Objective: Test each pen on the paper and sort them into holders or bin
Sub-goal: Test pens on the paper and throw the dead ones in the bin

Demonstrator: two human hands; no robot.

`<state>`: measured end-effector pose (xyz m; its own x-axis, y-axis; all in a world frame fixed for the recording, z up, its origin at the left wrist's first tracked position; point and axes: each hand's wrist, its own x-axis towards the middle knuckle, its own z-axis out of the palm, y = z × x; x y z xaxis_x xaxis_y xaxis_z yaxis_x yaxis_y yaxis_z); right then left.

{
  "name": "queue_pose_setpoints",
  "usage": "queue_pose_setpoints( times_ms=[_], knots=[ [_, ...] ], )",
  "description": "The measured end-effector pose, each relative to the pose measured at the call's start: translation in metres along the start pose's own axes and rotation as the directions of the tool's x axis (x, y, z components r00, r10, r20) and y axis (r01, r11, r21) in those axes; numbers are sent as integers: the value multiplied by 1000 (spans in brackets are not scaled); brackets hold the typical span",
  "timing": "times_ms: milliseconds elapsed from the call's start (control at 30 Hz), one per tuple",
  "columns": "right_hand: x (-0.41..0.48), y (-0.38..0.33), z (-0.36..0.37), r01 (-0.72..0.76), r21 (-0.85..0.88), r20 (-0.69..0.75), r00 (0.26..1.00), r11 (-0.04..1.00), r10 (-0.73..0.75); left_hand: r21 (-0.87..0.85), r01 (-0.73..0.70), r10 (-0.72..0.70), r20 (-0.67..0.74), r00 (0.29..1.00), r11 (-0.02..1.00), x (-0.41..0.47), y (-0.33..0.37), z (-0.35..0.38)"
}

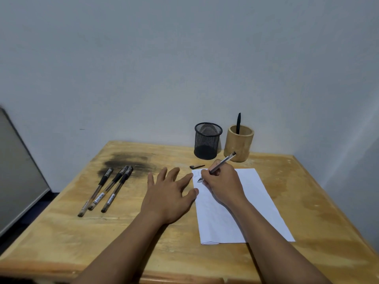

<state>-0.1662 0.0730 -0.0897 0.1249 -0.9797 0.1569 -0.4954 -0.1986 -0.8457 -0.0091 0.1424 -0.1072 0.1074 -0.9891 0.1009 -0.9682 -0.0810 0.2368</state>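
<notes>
A pen (220,165) is being tested on the paper (252,203), gripped by the right hand (222,184), the left hand (170,191) spread flat; a holder-or-bin verdict is needed next.

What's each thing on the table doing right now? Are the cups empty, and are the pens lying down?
right hand: grips the held pen
held pen: uncapped, tilted, tip on the paper
left hand: flat, fingers spread, fingertips at the paper's edge
paper: flat, scribbles at its top corner
pen cap: off, lying on the table
three pens: lying side by side
mesh holder: upright, looks empty
wooden holder: upright, one black pen standing inside
</notes>
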Motion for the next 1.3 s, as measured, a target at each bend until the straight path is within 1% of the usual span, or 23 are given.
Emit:
queue_pose_setpoints(
  times_ms=[400, 600, 700, 767, 867, 900, 933, 1000, 1067, 1200, 1233, 1300],
  knots=[
    [-1, -5, -1, -53, -8, -25, 998, 999, 53, 16, 3, -4, 17, 1000, 1000, 1, 0, -1],
    [-1, -10, -7, -80, 37, -39, 996, 996, 81, 22, -13, 12, 59, 998, 1000, 2, 1, -4],
    [1, -9, -16, -91, 92, -105, 989, 992, 100, -17, -8, 9, 81, 997, 1000, 2, 2, -5],
    [3, -6, -24, -75, 126, -149, 984, 989, 94, -73, -8, 11, 46, 999, 997, 4, 3, -8],
    [3, -7, -31, -51, 238, -160, 983, 970, 91, -187, 2, -27, -130, 991, 982, 16, 4, -13],
    [4, -9, -32, -52, 278, -157, 983, 959, 98, -234, 12, -55, -178, 983, 972, 24, 4, -14],
    [4, -10, -33, -58, 314, -150, 983, 948, 110, -273, 26, -82, -196, 977, 962, 34, 3, -15],
    [7, -13, -34, -90, 400, -129, 980, 912, 153, -296, 63, -118, -169, 979, 953, 52, 5, -17],
    [11, -14, -36, -115, 475, -117, 974, 872, 192, -254, 89, -126, -132, 983, 963, 66, 9, -18],
    [14, -10, -36, -110, 486, -115, 975, 867, 189, -128, 69, -86, -134, 987, 989, 78, 16, -15],
    [15, -9, -37, -109, 498, -109, 976, 860, 187, -120, 67, -84, -142, 986, 990, 78, 16, -14],
    [15, -7, -39, -118, 536, -90, 977, 836, 195, -159, 62, -90, -172, 981, 985, 76, 14, -16]
  ],
)
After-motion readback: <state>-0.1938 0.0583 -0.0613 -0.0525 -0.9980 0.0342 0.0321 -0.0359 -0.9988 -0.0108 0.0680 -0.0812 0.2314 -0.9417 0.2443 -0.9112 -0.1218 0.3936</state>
